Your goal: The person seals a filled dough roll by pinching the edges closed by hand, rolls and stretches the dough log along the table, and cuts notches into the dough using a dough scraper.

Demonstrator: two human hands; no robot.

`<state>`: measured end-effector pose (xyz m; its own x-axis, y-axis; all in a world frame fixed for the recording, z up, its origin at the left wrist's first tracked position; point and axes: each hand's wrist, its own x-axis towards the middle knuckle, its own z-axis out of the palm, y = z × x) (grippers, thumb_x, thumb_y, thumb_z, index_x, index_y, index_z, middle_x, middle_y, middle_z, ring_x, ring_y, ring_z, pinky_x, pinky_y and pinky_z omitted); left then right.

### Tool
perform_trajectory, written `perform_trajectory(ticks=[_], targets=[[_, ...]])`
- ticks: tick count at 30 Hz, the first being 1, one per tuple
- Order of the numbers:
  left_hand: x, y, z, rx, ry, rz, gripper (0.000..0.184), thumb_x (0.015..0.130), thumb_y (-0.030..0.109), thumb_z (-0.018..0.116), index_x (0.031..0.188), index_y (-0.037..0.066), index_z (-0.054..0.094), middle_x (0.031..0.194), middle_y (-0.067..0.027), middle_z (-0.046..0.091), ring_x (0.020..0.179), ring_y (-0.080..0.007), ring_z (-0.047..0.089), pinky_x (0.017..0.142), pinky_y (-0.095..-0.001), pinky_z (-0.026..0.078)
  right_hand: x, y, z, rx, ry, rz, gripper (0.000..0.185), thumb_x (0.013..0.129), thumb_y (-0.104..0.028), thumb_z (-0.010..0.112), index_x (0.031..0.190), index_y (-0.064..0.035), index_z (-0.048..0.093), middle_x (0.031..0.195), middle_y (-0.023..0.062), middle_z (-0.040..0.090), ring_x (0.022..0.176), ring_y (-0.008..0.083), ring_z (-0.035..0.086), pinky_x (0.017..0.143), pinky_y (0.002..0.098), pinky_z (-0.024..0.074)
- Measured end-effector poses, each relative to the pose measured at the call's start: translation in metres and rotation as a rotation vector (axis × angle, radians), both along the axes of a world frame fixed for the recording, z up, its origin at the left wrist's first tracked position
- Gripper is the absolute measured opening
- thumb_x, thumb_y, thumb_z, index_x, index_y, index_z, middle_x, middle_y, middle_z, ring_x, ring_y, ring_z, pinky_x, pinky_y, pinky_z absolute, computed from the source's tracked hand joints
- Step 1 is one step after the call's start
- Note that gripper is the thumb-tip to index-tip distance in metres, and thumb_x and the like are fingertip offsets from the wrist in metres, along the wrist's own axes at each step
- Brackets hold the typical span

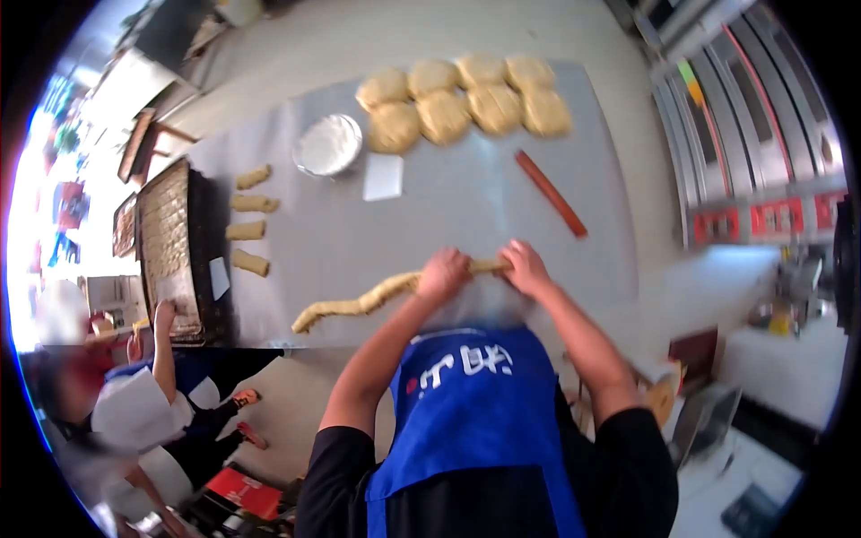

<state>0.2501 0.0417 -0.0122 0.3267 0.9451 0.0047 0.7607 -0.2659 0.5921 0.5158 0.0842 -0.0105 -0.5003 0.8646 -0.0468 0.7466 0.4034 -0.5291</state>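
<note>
and now, shaping the long dough rope (363, 302), by the look of it, right along the near part of the tabletop (439, 215)! wavering left and nearer to a free end, running right beneath both hands. gripping partway along with the left hand (446, 273), showing fingers curled together around the dough; clamping at the right end with the right hand (526, 267), showing fingers closed there too, though hiding their undersides from view. judging from the lumpy left stretch, seemingly being midway through the shaping, not finishing it. calling, in that case, for light, level pressure along the thicker part, and for easy fingers on the short stretch between the hands, risking a tear by tugging too hard.

looking left, finding four short dough pieces (247, 230) lining the tabletop's side, just beside the dark-edged tray (187, 224); glimpsing a co-worker's hand (164, 311) at its near end, sitting well apart from this work. looking farther, picking out the bowl of white powder (328, 174), with a white card (384, 177) lying just right of it; counting eight dough rounds (444, 117) at the far side, and spotting a red stick (552, 193) slanting untouched on the right.
</note>
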Motion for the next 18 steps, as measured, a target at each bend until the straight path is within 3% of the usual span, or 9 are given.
perform_trajectory(ticks=[2,4,6,8,9,11,14,15,18], targets=[[-0.004,0.001,0.011,-0.053,-0.084,-0.077,0.037,0.082,0.028,0.088,0.112,0.013,0.074,0.108,-0.0089,0.068,0.110,-0.0335,0.064,0.098,-0.0473,0.053,0.003,0.010,0.027,-0.235,0.003,0.149,0.043,0.076,-0.021,0.092,0.112,-0.0101,0.072,0.122,0.0172,0.064,0.116,0.0390,0.062,0.099,0.0469,0.0542],[-0.005,-0.009,0.020,-0.049,-0.065,-0.218,0.044,0.082,0.029,0.090,0.117,0.009,0.072,0.110,-0.0093,0.068,0.111,-0.0341,0.065,0.098,-0.0475,0.053,0.013,-0.001,0.032,-0.207,0.042,0.149,0.045,0.074,-0.018,0.094,0.113,-0.0092,0.073,0.117,0.0156,0.064,0.113,0.0377,0.063,0.097,0.0469,0.0543],[0.008,-0.016,0.030,-0.008,-0.012,-0.154,0.047,0.082,0.029,0.090,0.120,0.010,0.070,0.111,-0.0087,0.067,0.112,-0.0339,0.064,0.098,-0.0473,0.052,0.020,-0.006,0.035,-0.156,0.072,0.191,0.047,0.073,-0.015,0.095,0.114,-0.0082,0.073,0.112,0.0140,0.064,0.109,0.0365,0.063,0.096,0.0469,0.0544],[0.021,-0.020,0.039,0.028,0.046,-0.082,0.050,0.083,0.029,0.089,0.124,0.011,0.068,0.112,-0.0080,0.067,0.113,-0.0338,0.064,0.099,-0.0472,0.052,0.023,-0.025,0.038,0.025,0.254,-0.168,0.049,0.072,-0.009,0.095,0.116,-0.0067,0.075,0.106,0.0097,0.064,0.109,0.0337,0.063,0.098,0.0456,0.0539],[0.027,-0.018,0.039,0.054,-0.006,-0.098,0.052,0.083,0.028,0.089,0.127,0.011,0.066,0.112,-0.0090,0.067,0.113,-0.0341,0.064,0.099,-0.0470,0.052,0.025,-0.035,0.034,0.017,0.253,-0.164,0.049,0.072,-0.009,0.095,0.116,-0.0067,0.075,0.106,0.0097,0.064,0.109,0.0337,0.063,0.098,0.0456,0.0539],[0.038,-0.016,0.035,0.082,-0.060,-0.113,0.055,0.083,0.028,0.089,0.130,0.011,0.065,0.112,-0.0100,0.067,0.113,-0.0344,0.064,0.099,-0.0467,0.052,0.028,-0.048,0.026,-0.085,0.340,-0.443,0.050,0.077,-0.002,0.091,0.124,-0.0050,0.074,0.104,0.0093,0.068,0.106,0.0291,0.068,0.095,0.0404,0.0571],[0.050,-0.005,0.011,-0.024,-0.085,-0.147,0.053,0.084,0.026,0.089,0.129,0.010,0.064,0.112,-0.0116,0.068,0.114,-0.0346,0.064,0.099,-0.0473,0.052,0.030,-0.061,0.009,-0.275,0.430,-0.426,0.054,0.082,0.002,0.087,0.133,-0.0045,0.070,0.107,0.0125,0.071,0.097,0.0258,0.072,0.088,0.0356,0.0600],[0.049,-0.003,0.008,-0.042,-0.098,-0.162,0.049,0.084,0.024,0.088,0.126,0.010,0.065,0.112,-0.0116,0.069,0.113,-0.0355,0.065,0.099,-0.0478,0.052,0.026,-0.065,0.001,-0.213,0.502,-0.415,0.055,0.085,0.004,0.083,0.137,-0.0039,0.069,0.106,0.0144,0.073,0.087,0.0238,0.073,0.081,0.0346,0.0614],[0.060,-0.006,0.019,-0.028,-0.195,-0.143,0.040,0.085,0.019,0.086,0.120,0.009,0.068,0.113,-0.0111,0.072,0.110,-0.0371,0.066,0.097,-0.0489,0.053,0.016,-0.070,0.003,-0.149,0.643,-0.581,0.050,0.085,0.006,0.083,0.133,-0.0034,0.073,0.106,0.0138,0.074,0.089,0.0237,0.074,0.083,0.0353,0.0614]])
